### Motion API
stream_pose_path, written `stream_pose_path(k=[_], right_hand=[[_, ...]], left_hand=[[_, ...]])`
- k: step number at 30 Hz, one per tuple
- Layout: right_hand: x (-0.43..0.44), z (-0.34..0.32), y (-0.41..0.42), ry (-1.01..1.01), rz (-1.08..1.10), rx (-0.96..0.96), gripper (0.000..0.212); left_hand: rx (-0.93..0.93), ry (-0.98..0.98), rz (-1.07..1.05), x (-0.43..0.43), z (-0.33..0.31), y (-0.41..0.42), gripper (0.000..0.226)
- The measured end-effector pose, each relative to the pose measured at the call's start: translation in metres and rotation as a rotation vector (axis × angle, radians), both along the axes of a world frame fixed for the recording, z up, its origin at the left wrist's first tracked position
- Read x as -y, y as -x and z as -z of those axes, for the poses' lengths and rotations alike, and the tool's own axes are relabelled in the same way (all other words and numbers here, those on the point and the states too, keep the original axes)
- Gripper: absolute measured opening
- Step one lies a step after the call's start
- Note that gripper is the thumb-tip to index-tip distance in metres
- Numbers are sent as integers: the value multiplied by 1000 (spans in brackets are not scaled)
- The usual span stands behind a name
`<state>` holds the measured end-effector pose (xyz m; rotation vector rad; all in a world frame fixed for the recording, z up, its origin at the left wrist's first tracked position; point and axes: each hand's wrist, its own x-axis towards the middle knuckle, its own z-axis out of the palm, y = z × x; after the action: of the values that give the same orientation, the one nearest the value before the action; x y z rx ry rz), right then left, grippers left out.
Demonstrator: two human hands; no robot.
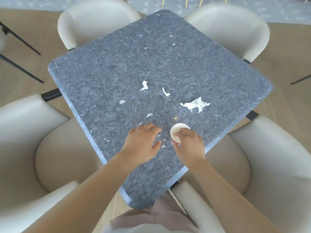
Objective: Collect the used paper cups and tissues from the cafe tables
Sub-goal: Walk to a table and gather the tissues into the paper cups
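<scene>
Gripping the paper cup point(179, 130) from above, the right hand point(190, 143) has its fingers curled over the rim and down the near side. The cup stands upright near the front corner of the table point(134, 56). My guess is that it doubles as the bin for scraps, parked within easy reach of both hands

Left hand point(143, 142) is just beside it, fingers loose and spread, holding nothing. I can't tell whether it rests on the top or hovers. The hands are close but not touching

Tissues not yet collected:
- big crumpled tissue point(195, 104) beyond the cup, toward the right edge
- two torn strips point(144, 85) mid-table
- small scrap point(149, 115) just past the left fingertips, probably the next pick
- pale fleck point(122, 101), which could be tissue or a chip in the stone

The top is dark speckled stone with rounded corners, and white flecks in the pattern make tiny scraps easy to miss. It's flat and hard, so thin paper will need a pinch or a slide to the edge

Four cream padded chairs point(94, 22) are tucked in, one on each side. Beige floor point(25, 39), with dark metal legs point(18, 37) at far left. The grey speckled area at the far edge could be table or flooring, can't tell which
</scene>
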<state>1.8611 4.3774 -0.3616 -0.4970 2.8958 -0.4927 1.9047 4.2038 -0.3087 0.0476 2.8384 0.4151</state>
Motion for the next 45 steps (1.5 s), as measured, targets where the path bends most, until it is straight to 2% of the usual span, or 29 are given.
stream_pose_path(k=[4, 9, 13, 18, 26, 33, 38, 45], right_hand=[[-6, 8, 8, -69, -53, 27, 23], [5, 1, 16, 68, -111, -45, 8], [32, -5, 13, 159, -188, -61, 12], [71, -2, 2, 141, -248, -29, 9], [129, -1, -14, 127, -239, 23, 11], [142, 5, -9, 164, -191, 53, 11], [142, 11, 2, 175, -166, 90, 11], [130, 13, 28, 193, -143, 95, 12]], left_hand=[[42, -11, -34, -4, 10, 4, 41], [25, -52, -60, 4, 20, 5, 38], [-10, -63, -85, 29, 27, 1, 38], [5, -32, -67, 70, 34, -4, 28], [-15, 94, 31, 127, 39, -6, 21], [-45, 83, 51, 142, 48, 0, 19], [-40, 13, -9, 142, 48, 7, 19], [-48, -8, -42, 144, 45, 31, 34]])
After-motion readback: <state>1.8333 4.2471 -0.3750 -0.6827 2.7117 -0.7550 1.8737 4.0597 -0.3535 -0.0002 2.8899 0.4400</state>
